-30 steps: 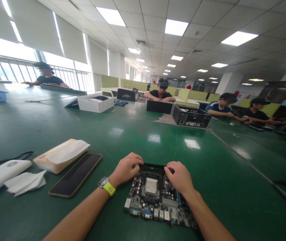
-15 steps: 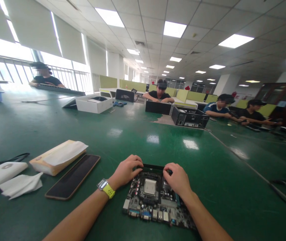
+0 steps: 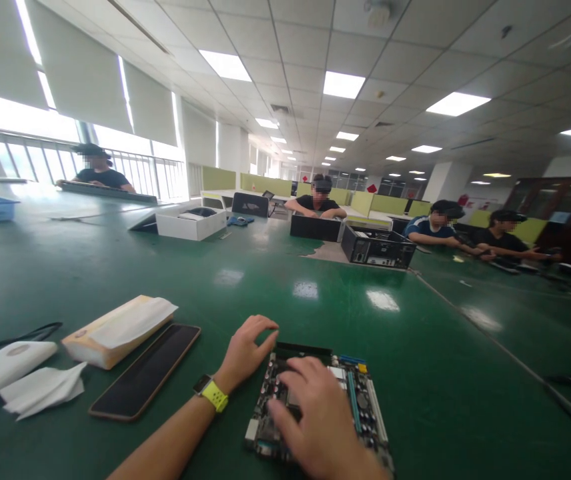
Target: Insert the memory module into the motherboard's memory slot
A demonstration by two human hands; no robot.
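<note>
A dark computer motherboard (image 3: pixel 360 400) lies flat on the green table (image 3: pixel 265 280) right in front of me. My left hand (image 3: pixel 245 350), with a yellow-strapped watch on the wrist, rests at the board's far left corner, fingers curled onto its back edge. My right hand (image 3: pixel 315 420) hovers flat over the middle of the board with fingers stretched out, and it hides the processor socket. Nothing is in its fingers.
A black phone (image 3: pixel 148 377), a tissue pack (image 3: pixel 118 330), a loose tissue (image 3: pixel 43 390) and a white oblong object (image 3: pixel 0 370) lie to the left. Farther off stand a white box (image 3: pixel 190 223) and an open computer case (image 3: pixel 378 247). Several people sit at the far tables.
My right hand has left the board's far edge and pulled back over its middle, covering the socket. The left hand stays at the far left corner. The camera has tilted slightly.
</note>
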